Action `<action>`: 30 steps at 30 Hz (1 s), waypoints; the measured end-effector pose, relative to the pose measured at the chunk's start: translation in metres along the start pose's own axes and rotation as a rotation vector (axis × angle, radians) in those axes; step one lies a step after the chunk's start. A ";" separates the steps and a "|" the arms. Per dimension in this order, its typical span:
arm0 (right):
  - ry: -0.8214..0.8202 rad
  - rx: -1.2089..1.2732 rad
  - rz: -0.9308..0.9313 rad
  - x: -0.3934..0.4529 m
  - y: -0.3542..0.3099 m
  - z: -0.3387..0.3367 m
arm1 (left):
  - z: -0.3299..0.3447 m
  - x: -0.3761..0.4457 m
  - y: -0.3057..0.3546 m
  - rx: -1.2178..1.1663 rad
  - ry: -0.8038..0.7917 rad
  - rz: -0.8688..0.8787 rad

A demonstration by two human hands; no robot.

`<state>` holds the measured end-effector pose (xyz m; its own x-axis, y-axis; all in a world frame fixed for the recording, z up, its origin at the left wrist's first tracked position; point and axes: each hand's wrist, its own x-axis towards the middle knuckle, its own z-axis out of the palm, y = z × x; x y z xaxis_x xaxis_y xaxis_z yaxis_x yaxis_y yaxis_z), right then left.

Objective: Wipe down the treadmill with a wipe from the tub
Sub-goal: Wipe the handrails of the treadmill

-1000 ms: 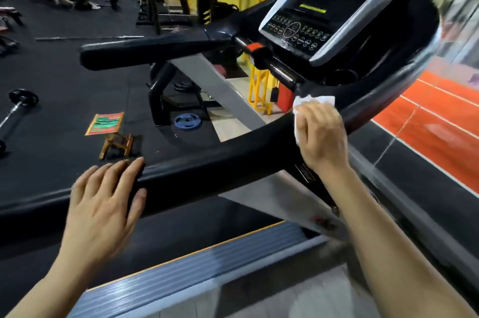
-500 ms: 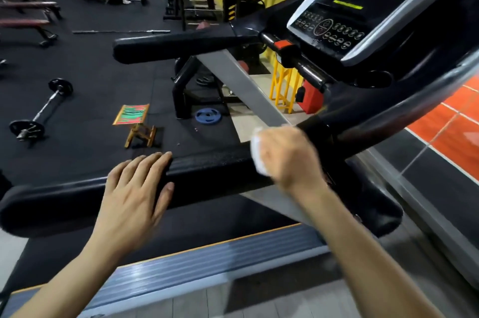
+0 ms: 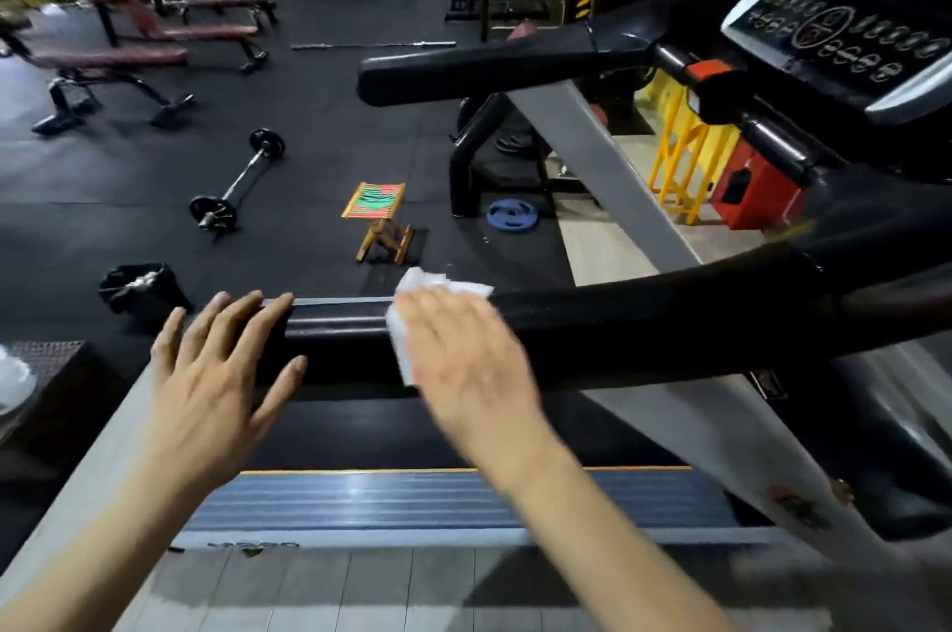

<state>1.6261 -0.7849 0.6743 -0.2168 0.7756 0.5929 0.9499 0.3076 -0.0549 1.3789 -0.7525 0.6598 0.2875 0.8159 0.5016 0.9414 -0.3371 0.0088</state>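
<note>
- Both hands were on the near black handrail (image 3: 644, 322) of the treadmill (image 3: 850, 38), and nothing beyond them was moving that I could see.
- Her or his left hand (image 3: 216, 373) lay flat and open on the free end of that rail, fingers spread, gripping nothing.
- Just beside it, the right hand (image 3: 463, 363) pressed a white wipe (image 3: 438, 283) down onto the top of the rail; the hand was blurred, fingers laid over the cloth rather than curled round it.
- Only the edges of the wipe showed, sticking out past the fingertips and along the thumb side.
- No tub could be made out with any certainty from where I stood.
- Beyond the rail, the console (image 3: 845, 28) tilted up at the right, with a second handrail (image 3: 489, 69) reaching out to the left.
- On the dark gym floor behind sat a small folding stool (image 3: 378, 219), a barbell (image 3: 237, 183), a blue weight plate (image 3: 511, 215) and a black bin (image 3: 141, 291).
- Weight benches (image 3: 129, 49) stood well apart at the far left.
</note>
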 end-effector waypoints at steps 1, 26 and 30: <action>-0.009 -0.028 0.039 -0.003 0.019 -0.010 | -0.001 -0.003 -0.008 -0.002 -0.013 0.001; 0.098 -0.213 0.438 0.029 -0.075 0.020 | 0.021 -0.007 -0.188 -0.627 -0.262 0.311; 0.196 -0.216 0.442 0.047 -0.124 0.058 | 0.023 -0.004 -0.198 -0.729 -0.399 0.319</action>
<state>1.4845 -0.7541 0.6623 0.2410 0.6813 0.6912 0.9705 -0.1621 -0.1786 1.1956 -0.6780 0.6362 0.6845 0.6894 0.2371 0.4991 -0.6803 0.5368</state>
